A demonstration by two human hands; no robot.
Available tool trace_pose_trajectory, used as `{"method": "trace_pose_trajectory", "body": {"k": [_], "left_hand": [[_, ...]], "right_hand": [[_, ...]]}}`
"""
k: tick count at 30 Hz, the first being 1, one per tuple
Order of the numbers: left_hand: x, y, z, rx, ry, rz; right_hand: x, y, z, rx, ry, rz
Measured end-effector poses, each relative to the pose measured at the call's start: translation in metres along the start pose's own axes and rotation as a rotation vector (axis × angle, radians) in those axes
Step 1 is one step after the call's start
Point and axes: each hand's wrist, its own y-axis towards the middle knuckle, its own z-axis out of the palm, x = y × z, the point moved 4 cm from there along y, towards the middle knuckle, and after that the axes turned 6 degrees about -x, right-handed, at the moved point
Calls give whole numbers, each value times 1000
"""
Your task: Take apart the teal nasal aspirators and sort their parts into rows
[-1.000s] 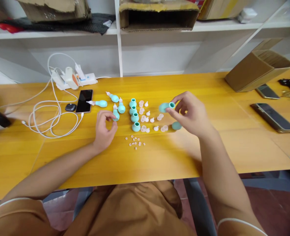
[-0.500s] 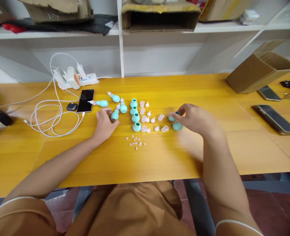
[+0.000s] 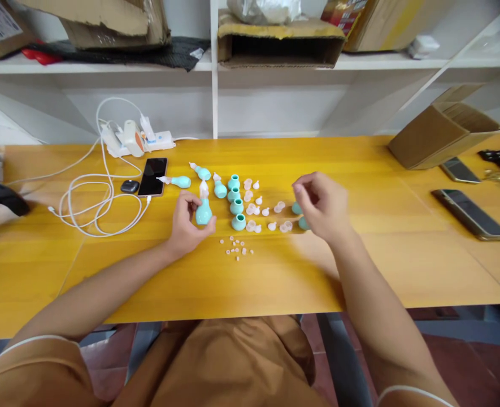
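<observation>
My left hand (image 3: 189,226) has its thumb and fingers around a teal nasal aspirator (image 3: 203,212), its clear nozzle pointing away from me. Three similar aspirators lie just beyond: one (image 3: 181,181) reaches over the phone's edge, another (image 3: 202,172) lies farther back, the third (image 3: 220,187) to the right. Several open teal bulbs (image 3: 238,222) stand in a column, with clear plastic pieces (image 3: 250,226) beside them. My right hand (image 3: 324,206) is closed, fingers curled and nothing visible in them. It partly hides two teal bulbs (image 3: 297,208).
Tiny pale rings (image 3: 237,250) lie scattered nearer me. At the left are a phone (image 3: 152,176), a black earbud case (image 3: 130,186), white cables and a power strip (image 3: 159,140). An open cardboard box (image 3: 427,133) and another phone (image 3: 470,213) are at the right. Shelves rise behind.
My right hand has come off the teal bulbs and closed above them. The aspirator at my left hand has turned more upright in view, its nozzle pointing straight away. The view has shifted slightly.
</observation>
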Motion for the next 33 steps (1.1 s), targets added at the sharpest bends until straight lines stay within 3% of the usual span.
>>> {"method": "trace_pose_trajectory", "body": {"k": [6, 10, 12, 15, 21, 23, 33], "left_hand": [[-47, -22, 4, 298, -146, 454], [-59, -32, 6, 378, -143, 601], [-57, -33, 7, 347, -64, 579], [-49, -32, 10, 344, -11, 437], [-33, -33, 20, 667, -8, 173], [-31, -33, 21, 727, 7, 121], [-30, -33, 23, 769, 52, 110]], "right_hand": [[52, -40, 40, 467, 579, -98], [66, -59, 52, 564, 650, -99], [64, -63, 56, 534, 676, -87], [59, -66, 63, 480, 688, -102], [60, -65, 67, 493, 580, -199], [62, -64, 65, 508, 559, -246], [67, -60, 59, 554, 601, -254]]}}
